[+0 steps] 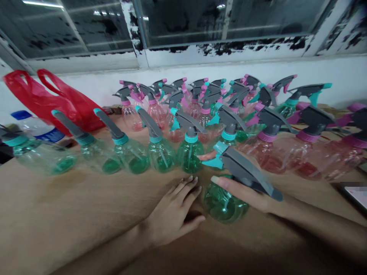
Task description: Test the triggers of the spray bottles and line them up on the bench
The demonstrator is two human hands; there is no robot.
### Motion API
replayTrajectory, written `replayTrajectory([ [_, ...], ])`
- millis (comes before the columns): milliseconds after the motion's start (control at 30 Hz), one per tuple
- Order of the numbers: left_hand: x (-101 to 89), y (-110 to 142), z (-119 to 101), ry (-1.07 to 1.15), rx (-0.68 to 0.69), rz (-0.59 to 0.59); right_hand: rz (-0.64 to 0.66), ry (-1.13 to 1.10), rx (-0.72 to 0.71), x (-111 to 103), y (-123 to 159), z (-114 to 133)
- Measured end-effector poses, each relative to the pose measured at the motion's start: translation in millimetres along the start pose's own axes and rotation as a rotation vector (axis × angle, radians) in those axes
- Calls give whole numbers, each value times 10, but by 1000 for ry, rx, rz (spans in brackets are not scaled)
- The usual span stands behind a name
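Observation:
My right hand [246,193] is wrapped round the neck of a green spray bottle [225,208], under its grey and turquoise trigger head [246,168]. The bottle is see-through, and it tilts a little. To the left of it my left hand [176,214] lies on the wooden table [94,221], fingers stretched out and thumb apart, holding nothing. Beyond both hands stands a row of similar bottles. A green spray bottle [163,154] is among those nearest the left fingertips, and pink spray bottles [271,152] stand to the right.
Behind the front row several more pink and green sprayers [197,103] crowd against the white wall [97,82]. A red plastic bag [71,103] and a blue-capped water bottle [37,126] are at the left. A phone-like device [355,196] lies at the right edge.

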State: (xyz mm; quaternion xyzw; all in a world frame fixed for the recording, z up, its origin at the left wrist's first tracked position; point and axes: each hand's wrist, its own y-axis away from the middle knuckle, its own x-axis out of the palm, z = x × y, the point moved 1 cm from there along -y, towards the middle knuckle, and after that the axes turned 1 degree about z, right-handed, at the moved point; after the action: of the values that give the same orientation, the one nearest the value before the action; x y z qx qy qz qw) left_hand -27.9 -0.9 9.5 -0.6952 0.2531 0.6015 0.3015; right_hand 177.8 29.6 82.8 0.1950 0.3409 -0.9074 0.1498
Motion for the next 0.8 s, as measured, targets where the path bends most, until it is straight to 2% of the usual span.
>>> replayTrajectory([
  [500, 9, 9, 5, 14, 1, -33, -5, -88, 11, 11, 7, -3],
  [800, 21, 17, 5, 15, 3, -37, 75, -99, 150, 21, 38, -43],
])
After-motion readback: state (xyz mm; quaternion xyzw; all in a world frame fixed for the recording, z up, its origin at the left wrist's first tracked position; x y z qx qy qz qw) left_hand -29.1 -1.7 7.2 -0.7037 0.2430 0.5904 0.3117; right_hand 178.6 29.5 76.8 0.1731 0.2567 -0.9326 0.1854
